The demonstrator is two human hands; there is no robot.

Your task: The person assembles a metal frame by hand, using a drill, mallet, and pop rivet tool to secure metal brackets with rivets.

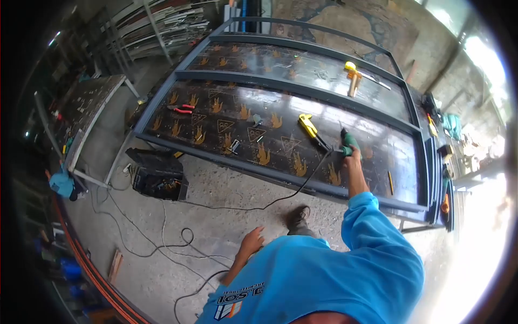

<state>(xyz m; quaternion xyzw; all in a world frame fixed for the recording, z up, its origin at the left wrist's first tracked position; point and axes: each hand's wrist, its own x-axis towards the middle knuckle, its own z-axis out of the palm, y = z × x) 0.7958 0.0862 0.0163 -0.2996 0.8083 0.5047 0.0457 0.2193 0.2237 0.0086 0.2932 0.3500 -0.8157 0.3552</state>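
My right hand [353,160] is wrapped round the green power drill [349,142], low over the dark printed board on the table; its bit points away from me. Just left of the drill lies a yellow-handled tool [308,126]. My left hand [252,240] hangs beside my body above the concrete floor, fingers apart and nothing in it. A grey metal frame [280,89] with crossbars rests on the board. Red pliers [182,109] lie at the board's left, and a yellow pencil [390,182] at its right.
An open black toolbox [160,175] stands on the floor left of me, with cables [186,237] looping nearby. Beyond the middle crossbar are a yellow tape measure [350,66] and a hammer [354,83]. Another person [62,184] is at the far left, near a worn table [102,102].
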